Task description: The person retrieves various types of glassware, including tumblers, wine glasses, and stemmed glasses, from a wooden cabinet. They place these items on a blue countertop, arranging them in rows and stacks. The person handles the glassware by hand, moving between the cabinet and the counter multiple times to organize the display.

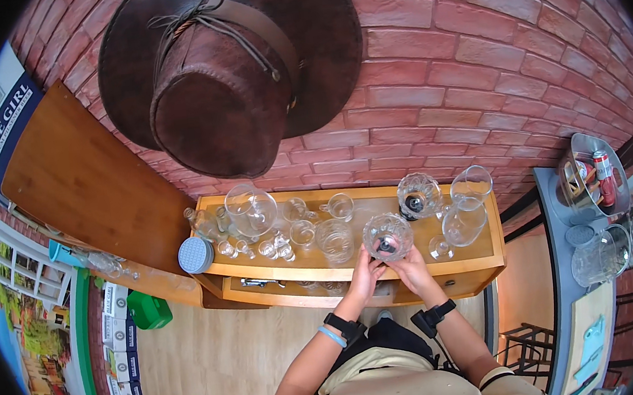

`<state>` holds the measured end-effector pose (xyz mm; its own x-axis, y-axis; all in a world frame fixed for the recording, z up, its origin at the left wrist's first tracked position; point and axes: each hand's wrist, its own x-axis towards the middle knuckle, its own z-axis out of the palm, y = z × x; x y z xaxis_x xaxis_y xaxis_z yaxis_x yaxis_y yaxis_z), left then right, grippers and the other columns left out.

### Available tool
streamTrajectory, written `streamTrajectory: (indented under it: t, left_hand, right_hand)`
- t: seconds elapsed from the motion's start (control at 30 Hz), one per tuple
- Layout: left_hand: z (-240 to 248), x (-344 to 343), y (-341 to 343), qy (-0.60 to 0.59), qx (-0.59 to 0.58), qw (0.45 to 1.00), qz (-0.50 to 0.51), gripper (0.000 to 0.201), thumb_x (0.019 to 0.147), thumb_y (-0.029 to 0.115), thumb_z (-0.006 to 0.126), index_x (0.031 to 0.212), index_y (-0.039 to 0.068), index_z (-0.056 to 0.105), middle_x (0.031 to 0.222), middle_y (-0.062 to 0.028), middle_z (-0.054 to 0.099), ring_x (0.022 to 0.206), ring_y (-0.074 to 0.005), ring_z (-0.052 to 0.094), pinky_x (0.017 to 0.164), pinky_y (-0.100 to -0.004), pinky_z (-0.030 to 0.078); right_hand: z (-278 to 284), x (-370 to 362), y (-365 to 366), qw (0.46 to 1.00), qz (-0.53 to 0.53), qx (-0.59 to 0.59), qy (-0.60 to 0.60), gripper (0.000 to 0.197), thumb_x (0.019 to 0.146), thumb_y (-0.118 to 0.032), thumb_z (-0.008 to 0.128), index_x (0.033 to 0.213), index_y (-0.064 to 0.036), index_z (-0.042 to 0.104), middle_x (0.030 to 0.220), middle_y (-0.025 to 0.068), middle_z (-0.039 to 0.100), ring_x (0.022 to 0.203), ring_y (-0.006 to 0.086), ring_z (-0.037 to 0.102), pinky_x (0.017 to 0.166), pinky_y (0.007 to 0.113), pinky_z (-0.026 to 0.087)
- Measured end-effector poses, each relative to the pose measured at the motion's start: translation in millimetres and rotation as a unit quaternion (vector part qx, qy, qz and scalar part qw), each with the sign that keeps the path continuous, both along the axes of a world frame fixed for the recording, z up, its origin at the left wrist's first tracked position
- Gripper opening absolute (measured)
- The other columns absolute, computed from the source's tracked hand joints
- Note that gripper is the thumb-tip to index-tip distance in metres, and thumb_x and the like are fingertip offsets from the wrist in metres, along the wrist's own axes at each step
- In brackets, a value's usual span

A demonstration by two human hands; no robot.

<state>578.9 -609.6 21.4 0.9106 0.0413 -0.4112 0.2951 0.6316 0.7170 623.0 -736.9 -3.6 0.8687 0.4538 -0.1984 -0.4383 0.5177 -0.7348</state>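
Note:
My left hand (367, 275) and my right hand (413, 270) are closed around the lower part of a patterned clear glass bowl (386, 230), one from each side. The bowl is over the front edge of a wooden cabinet top (308, 265), and a dark patch shows through its base. Behind it to the right stands a similar cut-glass bowl (418, 194). A ribbed glass bowl (334, 240) is just left of my left hand. Right of the held bowl are a small glass (440, 247) and large round glasses (465, 224). Whether the held bowl touches the cabinet top I cannot tell.
Several glass mugs and small glasses, a big glass goblet (251, 211) and a blue-lidded container (195, 255) crowd the cabinet's left half. A brown hat (224, 107) hangs on the brick wall above. Glass jugs (593, 258) and a clear bin (584, 206) stand on the grey counter at right.

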Motion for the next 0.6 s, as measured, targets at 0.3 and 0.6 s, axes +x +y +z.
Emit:
streamTrajectory:
  t: [0.3, 0.6]
  left_hand:
    - [-8, -18, -3, -0.086, -0.048, 0.995, 0.007, 0.049, 0.096, 0.034, 0.029, 0.138, 0.011, 0.021, 0.142, -0.006, 0.028, 0.127, -0.0201, 0.032, 0.103, -0.038, 0.028]
    - [26, -48, -12, -0.155, 0.019, 0.988, 0.0, 0.049, 0.096, 0.035, 0.028, 0.137, 0.009, 0.023, 0.139, -0.0091, 0.031, 0.126, -0.0221, 0.033, 0.103, -0.0396, 0.028]
  right_hand:
    - [4, -12, 0, 0.995, -0.035, -0.071, -0.068, 0.052, 0.077, 0.007, 0.057, 0.124, -0.002, 0.039, 0.122, 0.007, 0.049, 0.111, 0.0155, 0.047, 0.095, 0.03, 0.038]
    - [60, -42, -22, 0.97, -0.025, -0.102, -0.221, 0.064, 0.073, 0.0, 0.063, 0.13, -0.003, 0.033, 0.125, 0.0077, 0.045, 0.118, 0.0173, 0.043, 0.1, 0.031, 0.033]
